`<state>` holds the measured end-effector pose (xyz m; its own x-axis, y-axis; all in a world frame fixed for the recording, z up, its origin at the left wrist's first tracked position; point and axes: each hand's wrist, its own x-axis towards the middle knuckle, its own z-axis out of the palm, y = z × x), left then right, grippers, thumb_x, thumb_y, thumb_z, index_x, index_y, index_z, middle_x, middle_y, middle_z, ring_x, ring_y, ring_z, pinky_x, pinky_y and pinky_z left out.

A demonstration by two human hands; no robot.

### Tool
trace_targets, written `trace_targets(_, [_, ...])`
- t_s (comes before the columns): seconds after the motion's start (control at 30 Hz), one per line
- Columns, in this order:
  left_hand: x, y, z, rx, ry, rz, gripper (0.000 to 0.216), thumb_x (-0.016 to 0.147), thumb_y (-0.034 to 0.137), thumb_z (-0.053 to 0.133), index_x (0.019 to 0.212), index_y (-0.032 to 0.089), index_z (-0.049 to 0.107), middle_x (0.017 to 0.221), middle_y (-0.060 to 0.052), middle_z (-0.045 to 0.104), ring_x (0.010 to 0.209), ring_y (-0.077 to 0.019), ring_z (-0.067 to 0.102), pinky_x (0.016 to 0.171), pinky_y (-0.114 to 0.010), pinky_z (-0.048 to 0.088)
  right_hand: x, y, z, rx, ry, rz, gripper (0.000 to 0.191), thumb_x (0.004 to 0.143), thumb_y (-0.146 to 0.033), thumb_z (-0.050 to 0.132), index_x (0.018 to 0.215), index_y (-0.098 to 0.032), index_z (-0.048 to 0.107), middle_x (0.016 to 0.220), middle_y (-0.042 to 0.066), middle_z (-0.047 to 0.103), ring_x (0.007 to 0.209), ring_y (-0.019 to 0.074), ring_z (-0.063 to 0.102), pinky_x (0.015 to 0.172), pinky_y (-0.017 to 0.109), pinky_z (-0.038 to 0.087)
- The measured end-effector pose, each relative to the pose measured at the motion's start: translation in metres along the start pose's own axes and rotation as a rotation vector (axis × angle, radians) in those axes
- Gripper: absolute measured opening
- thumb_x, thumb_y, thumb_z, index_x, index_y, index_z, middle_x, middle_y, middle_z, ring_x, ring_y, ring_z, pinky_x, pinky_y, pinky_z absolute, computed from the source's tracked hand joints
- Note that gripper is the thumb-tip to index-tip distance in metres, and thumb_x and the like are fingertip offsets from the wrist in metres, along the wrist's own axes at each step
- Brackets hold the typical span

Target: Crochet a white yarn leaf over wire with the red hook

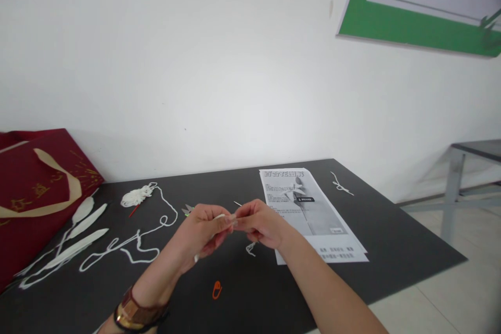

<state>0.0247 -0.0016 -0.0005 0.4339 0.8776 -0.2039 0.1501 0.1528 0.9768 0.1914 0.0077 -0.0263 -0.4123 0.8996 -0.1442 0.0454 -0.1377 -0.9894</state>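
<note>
My left hand (207,229) and my right hand (260,223) meet above the middle of the black table, fingertips pinched together. Between the left fingers is a white yarn piece (196,258), mostly hidden; its lower end pokes out under the palm. A thin metal tip (237,203) sticks up beside my right fingers; whether it is a needle or a crochet hook I cannot tell. A loose white yarn end (251,249) shows below the right hand. Behind the left hand, scissors (188,210) are partly covered. An orange stitch marker (216,290) lies nearer to me.
Printed sheets (332,227) with a flower picture lie right of my hands, a knotted yarn scrap (341,184) beyond. To the left are a white yarn bundle (135,197), a slim red tool (133,211), white petal-shaped pieces (78,245) and a dark red bag (35,182). A wall stands behind.
</note>
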Motion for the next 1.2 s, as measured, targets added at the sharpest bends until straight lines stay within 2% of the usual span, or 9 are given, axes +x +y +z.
trace_targets(0.1, [0.002, -0.005, 0.005, 0.232, 0.029, -0.005, 0.028, 0.075, 0.036, 0.057, 0.053, 0.018, 0.059, 0.033, 0.005, 0.042, 0.028, -0.008, 0.029, 0.033, -0.021, 0.017, 0.001, 0.002, -0.009, -0.174, 0.039, -0.005, 0.018, 0.063, -0.032, 0.071, 0.064, -0.014, 0.07, 0.044, -0.006, 0.046, 0.037, 0.0051, 0.029, 0.037, 0.022, 0.02])
trace_targets(0.2, [0.008, -0.014, 0.008, 0.443, 0.117, 0.047, 0.026, 0.07, 0.022, 0.059, 0.044, 0.019, 0.056, 0.035, 0.002, 0.045, 0.036, -0.0123, 0.039, 0.042, -0.024, 0.024, 0.001, 0.002, -0.009, -0.364, 0.144, -0.071, 0.006, 0.062, -0.02, 0.069, 0.061, -0.015, 0.071, 0.045, -0.004, 0.051, 0.043, 0.0077, 0.038, 0.043, 0.023, 0.024])
trace_targets(0.33, [0.015, -0.021, 0.007, 0.605, 0.233, 0.109, 0.025, 0.067, 0.009, 0.056, 0.044, 0.02, 0.054, 0.049, -0.003, 0.055, 0.054, -0.0191, 0.051, 0.055, -0.029, 0.03, 0.0, 0.0, 0.001, -0.575, 0.281, -0.191, 0.008, 0.067, -0.019, 0.066, 0.062, -0.017, 0.072, 0.047, -0.001, 0.055, 0.049, 0.0117, 0.045, 0.048, 0.025, 0.028])
trace_targets(0.4, [0.017, -0.021, 0.005, 0.634, 0.261, 0.12, 0.024, 0.068, 0.008, 0.053, 0.048, 0.02, 0.055, 0.053, -0.004, 0.057, 0.057, -0.0206, 0.053, 0.058, -0.03, 0.031, 0.0, -0.001, 0.007, -0.652, 0.333, -0.267, 0.009, 0.07, -0.019, 0.064, 0.065, -0.018, 0.072, 0.055, 0.001, 0.061, 0.055, 0.0138, 0.05, 0.053, 0.026, 0.031])
trace_targets(0.53, [0.018, -0.021, 0.004, 0.601, 0.26, 0.137, 0.026, 0.074, 0.01, 0.046, 0.05, 0.021, 0.05, 0.049, -0.001, 0.054, 0.052, -0.0183, 0.052, 0.055, -0.028, 0.033, -0.001, 0.0, 0.016, -0.745, 0.403, -0.397, 0.012, 0.075, -0.016, 0.06, 0.069, -0.017, 0.07, 0.069, 0.004, 0.067, 0.066, 0.016, 0.057, 0.06, 0.026, 0.036])
trace_targets(0.67, [0.018, -0.024, 0.004, 0.495, 0.195, 0.132, 0.027, 0.083, 0.022, 0.038, 0.058, 0.022, 0.048, 0.041, 0.005, 0.046, 0.033, -0.0131, 0.041, 0.041, -0.025, 0.03, -0.002, 0.002, 0.019, -0.781, 0.492, -0.483, 0.014, 0.079, -0.015, 0.056, 0.072, -0.017, 0.069, 0.068, 0.004, 0.065, 0.063, 0.0151, 0.057, 0.059, 0.025, 0.037])
trace_targets(0.8, [0.015, -0.025, 0.003, 0.408, 0.16, 0.155, 0.018, 0.084, 0.027, 0.038, 0.074, 0.021, 0.051, 0.046, 0.006, 0.05, 0.032, -0.0113, 0.04, 0.036, -0.022, 0.029, -0.004, 0.002, 0.02, -0.786, 0.534, -0.561, 0.017, 0.083, -0.016, 0.054, 0.075, -0.017, 0.069, 0.068, 0.003, 0.064, 0.063, 0.014, 0.057, 0.058, 0.024, 0.038])
trace_targets(0.97, [0.01, -0.017, 0.0, 0.349, 0.143, 0.179, 0.012, 0.084, 0.031, 0.042, 0.079, 0.021, 0.048, 0.05, 0.006, 0.056, 0.033, -0.0102, 0.043, 0.035, -0.02, 0.03, -0.008, 0.0, 0.022, -0.798, 0.533, -0.631, 0.018, 0.084, -0.017, 0.052, 0.075, -0.017, 0.068, 0.064, 0.003, 0.06, 0.059, 0.0129, 0.054, 0.055, 0.023, 0.036])
trace_targets(1.2, [0.012, -0.012, -0.004, 0.261, 0.282, 0.193, 0.013, 0.082, 0.034, 0.048, 0.081, 0.021, 0.048, 0.042, 0.006, 0.056, 0.032, -0.0125, 0.045, 0.035, -0.021, 0.033, -0.014, -0.002, 0.024, -0.868, 0.44, -0.721, 0.022, 0.086, -0.016, 0.049, 0.071, -0.018, 0.065, 0.06, 0.001, 0.054, 0.053, 0.0109, 0.047, 0.05, 0.023, 0.032])
